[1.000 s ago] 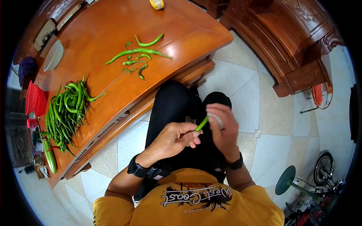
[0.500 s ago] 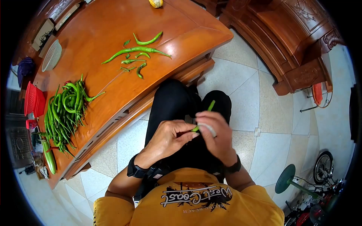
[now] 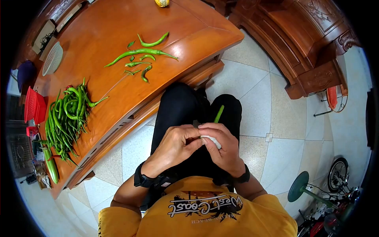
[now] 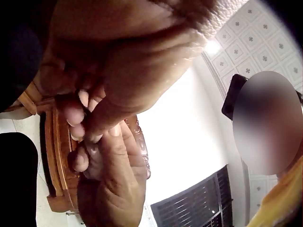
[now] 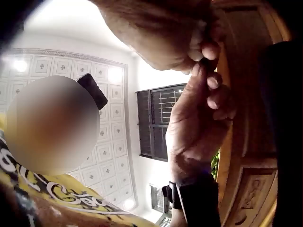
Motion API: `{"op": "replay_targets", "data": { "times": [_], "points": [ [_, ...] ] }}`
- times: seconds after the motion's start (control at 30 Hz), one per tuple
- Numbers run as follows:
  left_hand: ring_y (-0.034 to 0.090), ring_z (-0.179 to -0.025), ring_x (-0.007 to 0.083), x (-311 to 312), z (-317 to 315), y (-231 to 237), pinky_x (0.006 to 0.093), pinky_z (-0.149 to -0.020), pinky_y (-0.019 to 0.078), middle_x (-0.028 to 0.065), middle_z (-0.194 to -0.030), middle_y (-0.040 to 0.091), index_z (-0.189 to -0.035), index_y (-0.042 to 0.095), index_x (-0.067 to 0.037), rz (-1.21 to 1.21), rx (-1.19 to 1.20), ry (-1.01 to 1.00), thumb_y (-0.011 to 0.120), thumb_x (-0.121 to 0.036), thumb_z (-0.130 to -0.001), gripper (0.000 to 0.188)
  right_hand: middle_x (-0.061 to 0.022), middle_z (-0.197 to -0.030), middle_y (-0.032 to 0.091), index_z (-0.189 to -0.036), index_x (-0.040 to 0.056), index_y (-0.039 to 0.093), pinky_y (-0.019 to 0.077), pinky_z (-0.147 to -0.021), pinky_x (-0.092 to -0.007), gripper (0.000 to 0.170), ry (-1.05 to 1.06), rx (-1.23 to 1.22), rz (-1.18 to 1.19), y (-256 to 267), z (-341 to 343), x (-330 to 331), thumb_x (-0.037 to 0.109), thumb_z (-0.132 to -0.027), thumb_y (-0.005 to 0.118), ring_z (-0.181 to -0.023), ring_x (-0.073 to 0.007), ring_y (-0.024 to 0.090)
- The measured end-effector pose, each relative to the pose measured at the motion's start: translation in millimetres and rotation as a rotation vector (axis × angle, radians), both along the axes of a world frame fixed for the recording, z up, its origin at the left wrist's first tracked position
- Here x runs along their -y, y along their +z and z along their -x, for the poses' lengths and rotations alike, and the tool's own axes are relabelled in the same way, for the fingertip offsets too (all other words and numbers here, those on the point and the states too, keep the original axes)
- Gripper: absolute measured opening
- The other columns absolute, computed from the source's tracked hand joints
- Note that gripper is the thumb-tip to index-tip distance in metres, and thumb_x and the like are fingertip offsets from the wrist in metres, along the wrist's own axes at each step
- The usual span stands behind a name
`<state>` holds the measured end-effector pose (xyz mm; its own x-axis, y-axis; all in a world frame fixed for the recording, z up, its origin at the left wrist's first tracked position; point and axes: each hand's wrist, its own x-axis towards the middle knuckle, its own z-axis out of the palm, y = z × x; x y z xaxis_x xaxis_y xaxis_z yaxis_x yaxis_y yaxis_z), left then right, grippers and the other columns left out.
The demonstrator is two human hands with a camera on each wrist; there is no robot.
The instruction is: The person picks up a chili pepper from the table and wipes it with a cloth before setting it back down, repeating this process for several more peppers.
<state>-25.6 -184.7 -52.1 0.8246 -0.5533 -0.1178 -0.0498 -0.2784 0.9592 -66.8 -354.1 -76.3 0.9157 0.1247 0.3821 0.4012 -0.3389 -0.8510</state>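
Note:
Over my lap, my left hand (image 3: 175,142) and right hand (image 3: 221,144) meet at the fingertips. A green chili pepper (image 3: 219,113) runs under the right fingers, its far end sticking out past the knuckles. My left thumb and forefinger pinch its near end, which is mostly hidden. Against the right palm lies a white rounded thing (image 3: 212,141), its kind hidden by the fingers. Both wrist views show the fingertips pressed close together. On the table, a heap of green chilies (image 3: 65,118) lies to the left, and several separate chilies (image 3: 140,52) lie ahead.
The wooden table (image 3: 118,23) stands ahead and left. On it are red baskets (image 3: 34,104), a pale basket (image 3: 52,58), a long green gourd (image 3: 50,164) and a yellow piece (image 3: 162,3). A carved wooden seat (image 3: 292,51) is at the back right, a green round stool (image 3: 298,186) lower right.
My right hand has come down and left over the chili to meet my left fingertips. The chili's far end now shows beyond the right hand. The left hand stays almost in place.

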Motion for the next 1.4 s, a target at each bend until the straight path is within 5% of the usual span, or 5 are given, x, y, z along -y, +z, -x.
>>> {"op": "replay_targets", "data": {
  "times": [0.5, 0.6, 0.8, 1.3, 1.4],
  "points": [
    [0.061, -0.065, 0.0245, -0.3, 3.5, -12.0, 0.0316, -0.06, 0.0473, 0.016, -0.076, 0.063, -0.1, 0.068, 0.002, 0.102, 0.004, -0.012, 0.071, -0.007, -0.083, 0.02, -0.0155, -0.108, 0.063, -0.105, 0.0004, 0.062, 0.0525, -0.077, -0.0321, 0.019, -0.048, 0.017, 0.001, -5.0, -2.3, 5.9, 0.001, -0.087, 0.062, -0.092, -0.0281, 0.065],
    [0.057, -0.067, 0.0091, -4.0, 4.5, -12.4, 0.0231, -0.059, 0.0458, 0.0048, -0.08, 0.062, -0.109, 0.069, -0.002, 0.024, -0.066, -0.057, 0.067, -0.012, -0.089, 0.023, -0.0157, -0.106, 0.064, -0.104, 0.0, 0.063, 0.0522, -0.077, -0.0315, 0.017, -0.088, 0.02, 0.005, -7.4, -5.1, 9.1, 0.001, -0.086, 0.062, -0.091, -0.0277, 0.065],
    [0.056, -0.067, 0.0086, -5.5, 3.6, -5.9, 0.024, -0.059, 0.0456, 0.0048, -0.08, 0.063, -0.11, 0.069, -0.003, 0.06, -0.086, -0.135, 0.067, -0.014, -0.088, 0.024, -0.0164, -0.106, 0.065, -0.103, -0.0014, 0.064, 0.0513, -0.078, -0.0318, 0.016, -0.26, -0.039, -0.013, -8.4, -12.6, 27.3, 0.001, -0.088, 0.06, -0.092, -0.0268, 0.064],
    [0.062, -0.066, 0.0216, -5.1, 0.7, -2.4, 0.0306, -0.061, 0.0482, 0.0144, -0.079, 0.064, -0.102, 0.068, 0.003, 0.027, -0.032, -0.135, 0.069, -0.01, -0.085, 0.021, -0.0162, -0.106, 0.064, -0.104, -0.0005, 0.062, 0.0516, -0.077, -0.0319, 0.016, -0.156, -0.027, -0.007, -5.1, -8.3, 19.5, 0.0, -0.088, 0.06, -0.091, -0.0271, 0.064],
    [0.056, -0.068, 0.0097, -6.7, 1.2, -2.4, 0.0237, -0.06, 0.0455, 0.0053, -0.077, 0.061, -0.11, 0.068, -0.003, 0.012, -0.089, -0.205, 0.067, -0.016, -0.089, 0.025, -0.0164, -0.105, 0.065, -0.103, -0.0011, 0.063, 0.051, -0.078, -0.0326, 0.015, -0.224, -0.04, -0.039, -9.2, -12.2, 26.4, 0.001, -0.088, 0.059, -0.092, -0.0281, 0.064]
  ]
}}
